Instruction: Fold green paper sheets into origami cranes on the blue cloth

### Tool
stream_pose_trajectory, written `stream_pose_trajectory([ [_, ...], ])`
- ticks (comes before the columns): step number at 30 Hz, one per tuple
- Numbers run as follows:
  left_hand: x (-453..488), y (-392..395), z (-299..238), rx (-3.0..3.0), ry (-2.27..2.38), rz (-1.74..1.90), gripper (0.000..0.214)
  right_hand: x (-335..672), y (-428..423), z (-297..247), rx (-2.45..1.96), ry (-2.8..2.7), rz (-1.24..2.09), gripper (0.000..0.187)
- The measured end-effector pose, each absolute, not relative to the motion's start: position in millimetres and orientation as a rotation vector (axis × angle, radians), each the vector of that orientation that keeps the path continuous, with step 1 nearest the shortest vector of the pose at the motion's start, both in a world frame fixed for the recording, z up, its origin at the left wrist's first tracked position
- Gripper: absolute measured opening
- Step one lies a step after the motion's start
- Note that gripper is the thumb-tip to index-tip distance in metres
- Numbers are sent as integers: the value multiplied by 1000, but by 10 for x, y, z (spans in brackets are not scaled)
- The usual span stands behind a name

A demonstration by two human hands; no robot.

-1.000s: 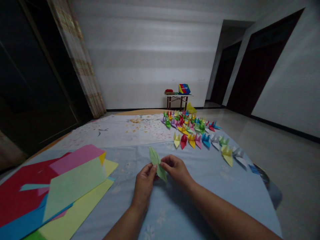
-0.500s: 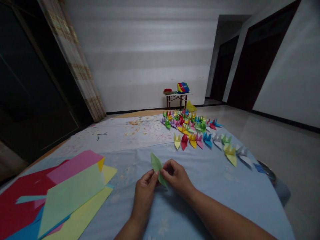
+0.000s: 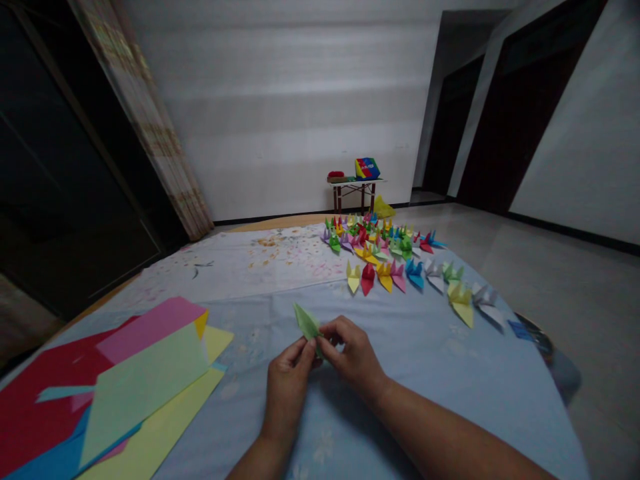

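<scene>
A pale green folded paper piece (image 3: pixel 306 322) pokes up between my hands, its lower part hidden by my fingers. My left hand (image 3: pixel 289 380) pinches it from below on the left, and my right hand (image 3: pixel 351 351) grips it from the right. Both hands hover over a pale blue cloth (image 3: pixel 400 353). A stack of coloured paper sheets (image 3: pixel 145 373) in pink, red, mint, yellow and blue lies to the left of my left hand. Rows of folded origami cranes (image 3: pixel 385 277) stand beyond my hands.
The blue cloth overlaps a white paint-stained cloth (image 3: pixel 240 263) on the floor. Many more cranes crowd the far end. A small folding table (image 3: pixel 354 187) holds a rainbow box and a red item by the wall. Tiled floor lies to the right, a dark glass door and curtain to the left.
The green piece now tilts further left and looks shorter above my fingers. My hands have drawn slightly closer around it. The view has shifted a little.
</scene>
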State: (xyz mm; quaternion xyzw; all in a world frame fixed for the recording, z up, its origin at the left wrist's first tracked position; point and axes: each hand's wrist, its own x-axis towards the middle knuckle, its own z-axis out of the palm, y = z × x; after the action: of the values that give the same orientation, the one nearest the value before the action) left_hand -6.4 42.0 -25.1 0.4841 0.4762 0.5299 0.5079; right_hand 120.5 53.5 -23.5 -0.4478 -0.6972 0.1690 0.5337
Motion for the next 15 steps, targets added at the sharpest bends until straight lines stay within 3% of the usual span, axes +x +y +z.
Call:
stream_pose_trajectory([
  [15, -34, 313, -195, 1340, 1151, 1302, 33, 1292, 494, -240, -917, -1756, 443, 18],
])
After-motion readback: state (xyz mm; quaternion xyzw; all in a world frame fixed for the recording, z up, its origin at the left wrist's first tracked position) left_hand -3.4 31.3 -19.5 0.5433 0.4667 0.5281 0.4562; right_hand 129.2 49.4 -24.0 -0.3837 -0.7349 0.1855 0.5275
